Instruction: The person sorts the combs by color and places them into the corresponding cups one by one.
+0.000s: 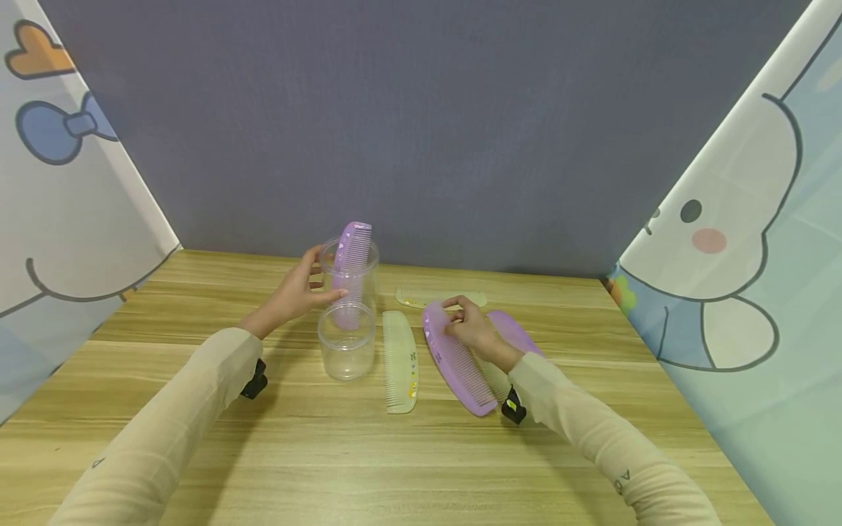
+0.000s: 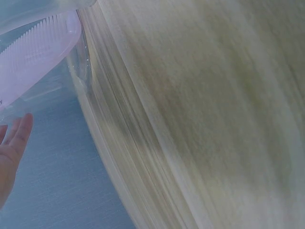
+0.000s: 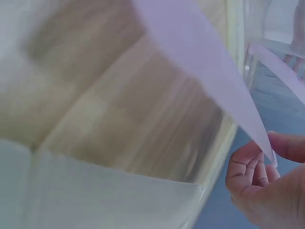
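My left hand (image 1: 299,291) holds a clear plastic cup (image 1: 370,288) from its left side, thumb in front and fingers behind. Inside that cup a purple comb (image 1: 351,248) stands upright, its top above the rim; the left wrist view shows the comb (image 2: 43,52) through the cup wall. A second clear cup (image 1: 347,358) stands just in front. On the right, my right hand (image 1: 475,329) pinches one end of another purple comb (image 1: 454,365) between thumb and fingers. In the right wrist view this comb (image 3: 205,62) slants up from the fingertips.
A pale yellow comb (image 1: 399,365) lies between the cups and my right hand. Another yellow comb (image 1: 421,297) lies farther back. Under my right forearm are a purple comb (image 1: 513,330) and a partly hidden yellow comb (image 1: 493,376). A grey panel (image 1: 421,131) rises behind the wooden table (image 1: 316,467).
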Demonstrator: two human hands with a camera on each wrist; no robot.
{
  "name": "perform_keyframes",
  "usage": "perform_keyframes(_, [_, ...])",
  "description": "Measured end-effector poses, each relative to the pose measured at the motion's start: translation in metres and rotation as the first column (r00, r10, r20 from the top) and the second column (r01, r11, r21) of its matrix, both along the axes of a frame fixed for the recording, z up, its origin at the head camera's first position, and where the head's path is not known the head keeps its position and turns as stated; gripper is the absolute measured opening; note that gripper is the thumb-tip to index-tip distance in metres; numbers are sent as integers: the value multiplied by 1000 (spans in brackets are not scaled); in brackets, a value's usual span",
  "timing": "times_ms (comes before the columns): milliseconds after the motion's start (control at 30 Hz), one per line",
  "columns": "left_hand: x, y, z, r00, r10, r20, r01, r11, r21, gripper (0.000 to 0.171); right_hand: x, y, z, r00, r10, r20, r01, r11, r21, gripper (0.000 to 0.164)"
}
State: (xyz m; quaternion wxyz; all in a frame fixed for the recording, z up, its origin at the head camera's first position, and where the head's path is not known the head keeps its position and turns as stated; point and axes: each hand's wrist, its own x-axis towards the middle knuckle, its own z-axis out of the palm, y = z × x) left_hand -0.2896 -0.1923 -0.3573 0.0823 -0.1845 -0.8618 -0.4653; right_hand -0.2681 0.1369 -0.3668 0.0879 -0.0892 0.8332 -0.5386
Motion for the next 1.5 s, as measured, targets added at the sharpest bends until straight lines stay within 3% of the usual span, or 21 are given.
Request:
perform_keyframes(433, [3,1,3,1000,4,12,-4,1000,-1,94,-8,-1,19,998,-32,-49,29,998,-54,42])
perform_keyframes(700, [26,12,28,1000,-14,16,14,1000,-4,86,-12,-5,31,998,-26,-62,20,996,-84,43])
perform_keyframes(833, [31,14,33,1000,-9,16,10,1000,-17,84,-14,-8,37,995,-27,-93,18,995,-97,42])
perform_keyframes(1500, [29,14,31,1000,-11,17,11,1000,-7,85,-28,-28,62,971,-67,-231,33,988,-148,32])
